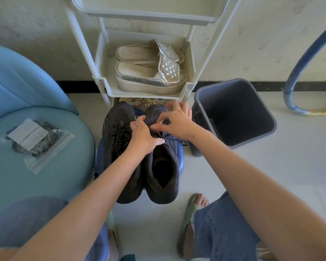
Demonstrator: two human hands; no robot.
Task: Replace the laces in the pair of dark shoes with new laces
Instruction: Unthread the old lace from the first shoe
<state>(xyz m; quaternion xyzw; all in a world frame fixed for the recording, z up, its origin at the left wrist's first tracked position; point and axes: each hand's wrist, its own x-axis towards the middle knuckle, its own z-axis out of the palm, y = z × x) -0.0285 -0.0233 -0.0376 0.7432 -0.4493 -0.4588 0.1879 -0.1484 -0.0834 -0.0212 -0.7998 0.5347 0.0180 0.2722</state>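
Two dark shoes stand side by side on a low blue stool, toes away from me. The left shoe (119,140) keeps its speckled black lace. On the right shoe (164,166) both my hands work at the eyelets. My left hand (143,136) lies over the tongue area, fingers curled onto the lace. My right hand (174,120) pinches the dark lace (174,141) near the top eyelets, and a stretch of that lace trails toward the shoe's right side. A clear zip bag (38,142) holding dark laces and a paper card lies on the round blue seat at left.
A beige plastic rack (102,80) right behind the shoes carries silver platform sandals (151,72). A grey bin (233,113) stands at the right of the shoes. The blue seat (45,176) fills the left. My knees and a green slipper (188,219) are in front.
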